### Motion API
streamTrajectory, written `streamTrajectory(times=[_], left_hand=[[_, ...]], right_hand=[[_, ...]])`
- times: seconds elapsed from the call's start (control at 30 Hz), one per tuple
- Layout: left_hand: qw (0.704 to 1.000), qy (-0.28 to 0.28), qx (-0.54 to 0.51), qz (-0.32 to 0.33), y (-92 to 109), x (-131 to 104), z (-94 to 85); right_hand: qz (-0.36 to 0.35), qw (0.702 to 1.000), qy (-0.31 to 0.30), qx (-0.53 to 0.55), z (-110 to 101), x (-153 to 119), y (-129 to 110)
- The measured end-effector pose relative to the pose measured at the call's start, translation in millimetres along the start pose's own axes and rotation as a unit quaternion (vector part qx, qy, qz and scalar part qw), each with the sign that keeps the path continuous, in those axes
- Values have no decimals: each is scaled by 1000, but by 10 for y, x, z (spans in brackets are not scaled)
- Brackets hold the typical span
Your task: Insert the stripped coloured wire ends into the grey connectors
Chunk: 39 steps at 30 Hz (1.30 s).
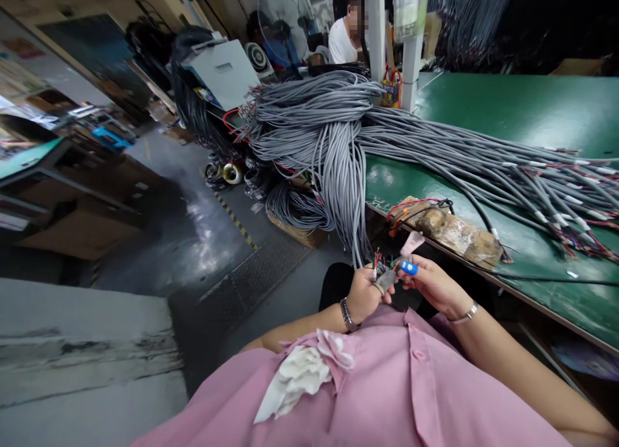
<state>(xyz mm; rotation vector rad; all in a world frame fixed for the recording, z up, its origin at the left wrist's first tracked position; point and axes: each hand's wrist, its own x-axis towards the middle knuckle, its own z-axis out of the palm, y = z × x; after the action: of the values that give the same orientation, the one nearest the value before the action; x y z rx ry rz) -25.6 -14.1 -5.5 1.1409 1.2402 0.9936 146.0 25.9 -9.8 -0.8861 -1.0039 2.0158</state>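
Note:
In the head view my left hand [362, 293] is closed around the ends of several grey cables [356, 231] that hang down from the table. Thin coloured wires [378, 261] fan out of the cable ends above its fingers. A grey wrap covers the left thumb. Close beside it, my right hand [432, 280] pinches at the thin wires, with blue tape around one fingertip. Which single wire it grips is too small to tell. Both hands are in front of my body, just off the table's near edge.
A large heap of grey cables [309, 111] lies across the green table [512, 108]. A brown taped block [452, 231] sits at the table edge, beside a black cable. Further back are a white post [413, 66], a seated person [343, 37] and a fan [280, 24].

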Motion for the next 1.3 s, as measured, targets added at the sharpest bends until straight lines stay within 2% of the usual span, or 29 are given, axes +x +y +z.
streamTrajectory(times=[0.13, 0.33, 0.53, 0.63, 0.8, 1.07, 1.2, 1.3], left_hand=[[1000, -18, 12, 2, 29, 6, -3], [999, -36, -19, -22, 49, 27, -39], [995, -50, -67, -45, 68, 50, -44], [995, -58, -60, -47, 74, 53, -39], [996, -66, -40, -44, 69, 47, -38], [997, -49, -49, -37, 48, 36, -28], [998, -31, -50, -29, 35, 39, -9], [998, -43, -41, -24, 31, 45, 1]], right_hand=[[-31, 998, 15, -44, 13, 28, -20], [-56, 997, 23, -39, -3, 61, 48], [-10, 1000, -3, 27, 30, 36, 31], [0, 1000, -12, 24, 36, 34, 20], [-18, 1000, 6, -19, 44, 30, 31], [-55, 996, 32, -58, 76, -35, 65], [-58, 996, 71, -26, 167, -58, 86], [-46, 995, 84, 38, 270, -58, 110]])
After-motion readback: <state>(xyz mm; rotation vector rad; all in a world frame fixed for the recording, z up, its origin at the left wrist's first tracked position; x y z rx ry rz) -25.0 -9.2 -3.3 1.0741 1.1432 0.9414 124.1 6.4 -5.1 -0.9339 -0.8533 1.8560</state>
